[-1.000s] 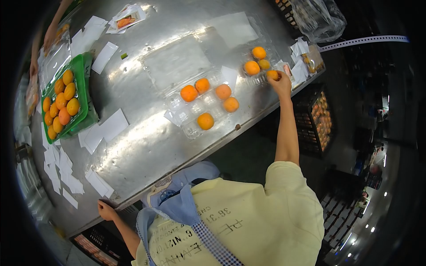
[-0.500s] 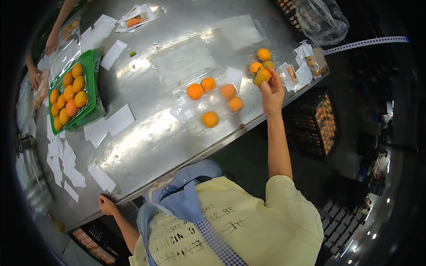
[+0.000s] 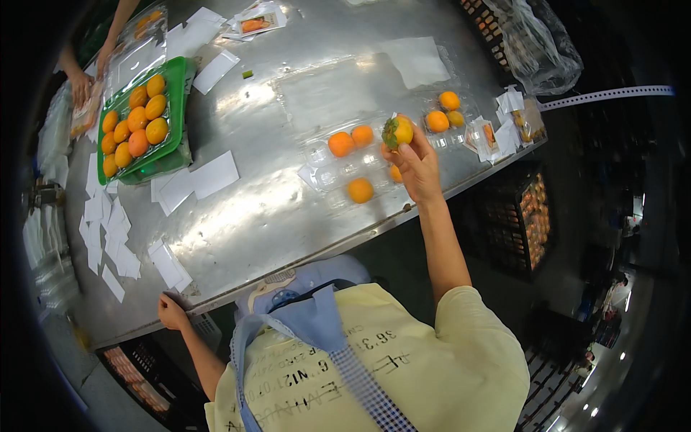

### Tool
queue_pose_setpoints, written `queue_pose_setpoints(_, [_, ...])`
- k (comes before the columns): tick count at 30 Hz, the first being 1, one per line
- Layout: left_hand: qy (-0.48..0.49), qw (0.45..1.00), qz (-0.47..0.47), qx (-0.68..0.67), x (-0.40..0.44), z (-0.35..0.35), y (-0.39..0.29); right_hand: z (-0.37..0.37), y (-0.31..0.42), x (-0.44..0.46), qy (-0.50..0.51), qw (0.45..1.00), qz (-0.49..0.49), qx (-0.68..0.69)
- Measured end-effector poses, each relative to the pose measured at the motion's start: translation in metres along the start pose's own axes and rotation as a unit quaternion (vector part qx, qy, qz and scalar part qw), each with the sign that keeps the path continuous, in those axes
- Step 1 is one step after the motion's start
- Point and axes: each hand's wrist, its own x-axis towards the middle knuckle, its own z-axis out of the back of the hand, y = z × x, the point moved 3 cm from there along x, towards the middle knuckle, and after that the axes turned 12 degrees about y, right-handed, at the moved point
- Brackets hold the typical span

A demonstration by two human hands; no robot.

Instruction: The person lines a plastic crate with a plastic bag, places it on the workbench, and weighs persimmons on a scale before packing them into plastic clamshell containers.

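Note:
My right hand (image 3: 416,165) grips a persimmon (image 3: 403,132) between thumb and fingers, its green leafy cap turned to the left. The hand hangs over the right part of a clear plastic tray (image 3: 327,175), hiding some of it. Orange persimmons (image 3: 360,190) sit in several of the tray's hollows; one is partly behind my hand. To the right, another clear pack (image 3: 439,140) holds 3 persimmons. My left hand (image 3: 173,314) rests closed at the table's front edge, with nothing visible in it, close to white paper cards (image 3: 170,268).
A green tray (image 3: 180,119) full of persimmons stands at left on the metal table (image 3: 273,209). Beyond it are another person's hands (image 3: 83,86). White cards (image 3: 108,230) lie scattered about. Black crates of fruit (image 3: 533,223) stand below the right edge.
My right hand has moved left with the persimmon, from the right-hand pack to over the clear tray. The persimmon's green cap now shows. My left hand stays at the table edge.

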Motion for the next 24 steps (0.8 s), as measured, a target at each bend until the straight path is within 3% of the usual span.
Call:
queue_pose_setpoints(3, [0.000,1.000,-0.003,-0.013,0.006,-0.004,0.008,-0.019,-0.007,0.010,0.000,0.998,-0.029,-0.056])
queue_pose_setpoints(10, [-0.004,0.999,0.005,-0.037,0.007,-0.007,0.013,-0.095,-0.020,0.027,0.014,0.949,0.046,-0.312])
queue_pose_setpoints(19, [-0.027,0.998,-0.061,0.017,0.006,-0.009,0.013,-0.213,-0.049,0.068,0.118,0.890,0.094,-0.430])
queue_pose_setpoints(24, [-0.063,0.990,-0.123,-0.040,-0.002,0.009,-0.004,-0.298,-0.063,0.130,0.198,0.852,0.146,-0.463])
